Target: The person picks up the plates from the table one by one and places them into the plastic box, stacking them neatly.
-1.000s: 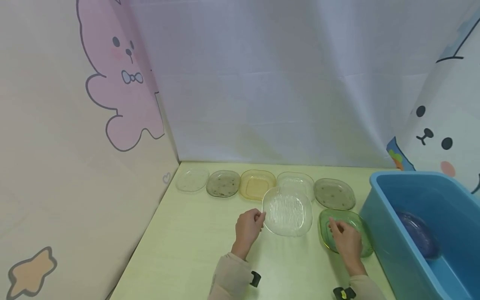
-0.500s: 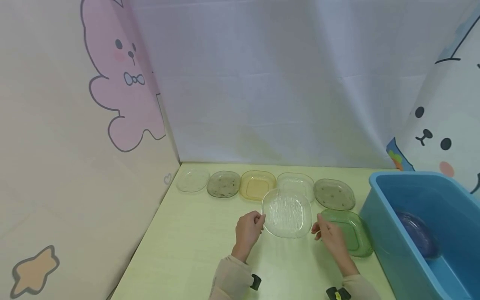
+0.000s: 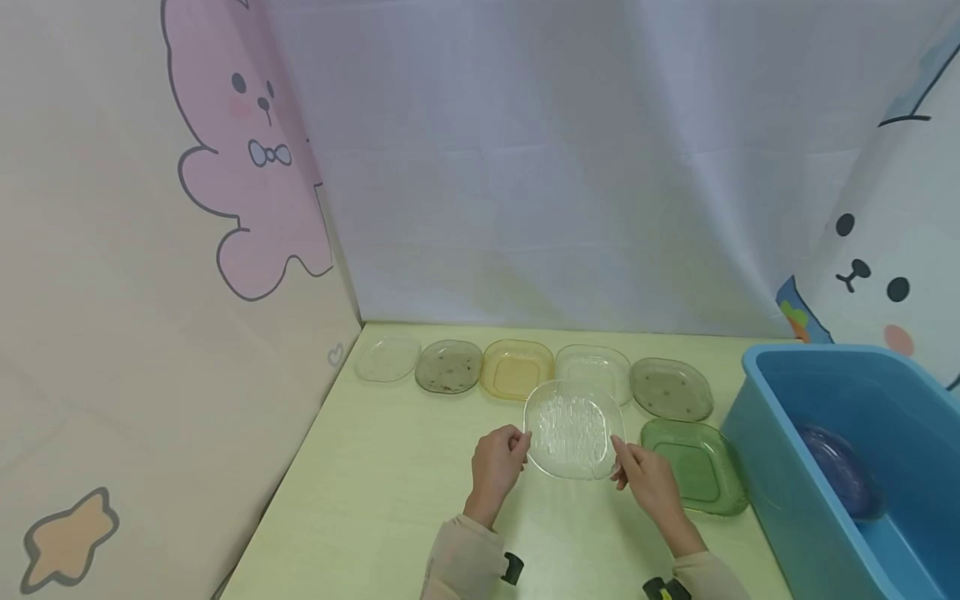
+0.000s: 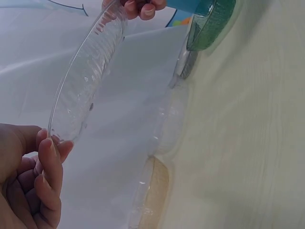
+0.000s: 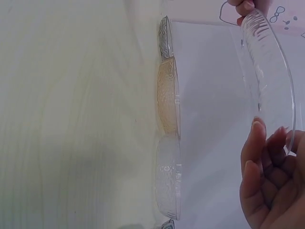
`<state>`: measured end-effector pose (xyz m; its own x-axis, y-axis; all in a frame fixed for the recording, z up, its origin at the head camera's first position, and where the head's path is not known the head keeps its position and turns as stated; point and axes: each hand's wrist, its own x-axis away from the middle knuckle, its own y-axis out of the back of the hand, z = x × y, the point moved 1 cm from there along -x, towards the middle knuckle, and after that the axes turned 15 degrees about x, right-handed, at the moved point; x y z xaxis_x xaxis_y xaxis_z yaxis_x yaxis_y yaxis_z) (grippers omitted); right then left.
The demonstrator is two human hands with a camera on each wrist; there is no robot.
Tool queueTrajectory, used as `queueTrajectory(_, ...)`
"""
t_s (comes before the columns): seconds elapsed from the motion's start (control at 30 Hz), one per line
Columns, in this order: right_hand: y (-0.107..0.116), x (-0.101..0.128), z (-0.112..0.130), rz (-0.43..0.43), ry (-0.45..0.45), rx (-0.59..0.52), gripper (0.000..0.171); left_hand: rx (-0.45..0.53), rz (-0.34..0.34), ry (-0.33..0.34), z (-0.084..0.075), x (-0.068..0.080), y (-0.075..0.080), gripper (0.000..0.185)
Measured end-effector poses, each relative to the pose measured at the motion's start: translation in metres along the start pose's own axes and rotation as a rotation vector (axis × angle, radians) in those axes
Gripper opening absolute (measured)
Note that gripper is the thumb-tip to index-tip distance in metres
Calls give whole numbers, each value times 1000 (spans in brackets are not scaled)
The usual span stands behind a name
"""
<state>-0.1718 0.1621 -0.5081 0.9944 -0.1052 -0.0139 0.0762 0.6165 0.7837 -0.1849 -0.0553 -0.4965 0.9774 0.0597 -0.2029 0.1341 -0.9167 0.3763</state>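
Note:
A clear plate (image 3: 573,433) with a ribbed texture is held up off the table, tilted, between both hands. My left hand (image 3: 497,467) pinches its left rim between thumb and fingers. At the opposite rim, my right hand (image 3: 651,483) holds the plate with the thumb on one side and fingertips (image 5: 258,126) on the other. Just right of that hand lies a green plate (image 3: 697,467). Behind the raised plate, another clear plate (image 3: 592,360) lies on the table, partly overlapped in the head view.
Along the table's back stand a clear plate (image 3: 387,358), a dark grey plate (image 3: 448,367), an amber plate (image 3: 517,369) and a grey-green plate (image 3: 670,389). A tall blue tub (image 3: 780,467) at the right contains a purple dish (image 3: 840,471). White cloth (image 3: 525,167) hangs behind.
My right hand has moved left from above the green plate to the clear plate's right rim and now holds it. The left hand has kept its grip, with the plate slightly lower.

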Motion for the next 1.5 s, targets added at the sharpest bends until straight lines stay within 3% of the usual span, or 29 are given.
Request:
queueTrajectory(0.67,4,0,8,-26,1,132,48,33,6,59,3,0,4,22)
queueTrajectory(0.9,6,-1,11,-79,35,171,46,34,8,62,4,-2,5,24)
queueTrajectory(1.2,5,-4,10,-131,64,182,45,44,9,62,6,-3,5,26)
queueTrajectory(1.5,11,-7,9,-130,53,180,46,95,-19,54,6,-6,11,34)
